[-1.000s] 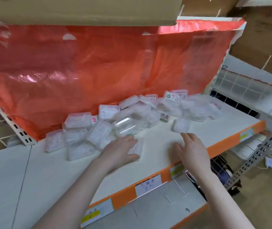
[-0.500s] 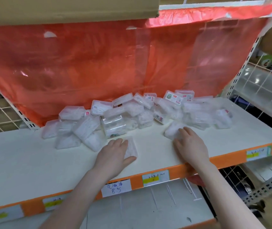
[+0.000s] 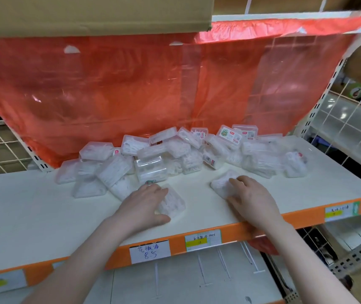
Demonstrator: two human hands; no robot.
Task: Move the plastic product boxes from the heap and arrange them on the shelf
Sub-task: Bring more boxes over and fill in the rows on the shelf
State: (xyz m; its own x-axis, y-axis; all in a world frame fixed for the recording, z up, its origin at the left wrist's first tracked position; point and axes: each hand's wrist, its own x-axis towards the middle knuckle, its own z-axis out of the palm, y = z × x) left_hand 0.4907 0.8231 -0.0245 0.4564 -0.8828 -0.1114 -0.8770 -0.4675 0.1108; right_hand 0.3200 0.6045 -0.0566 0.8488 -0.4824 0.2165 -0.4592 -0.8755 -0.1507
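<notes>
1. The heap (image 3: 175, 154) of clear plastic boxes lies along the back of the white shelf (image 3: 43, 211), against the red plastic sheet (image 3: 131, 84).
2. The left hand (image 3: 144, 202) lies palm down over one box (image 3: 173, 204) just in front of the heap, fingers curved across its top and thumb at its near edge, gripping it.
3. The right hand (image 3: 252, 198) covers a second box (image 3: 222, 183), fingers curled over it; the box sticks out to the left of the fingertips.
4. Price labels (image 3: 150, 251) line the orange shelf edge.
</notes>
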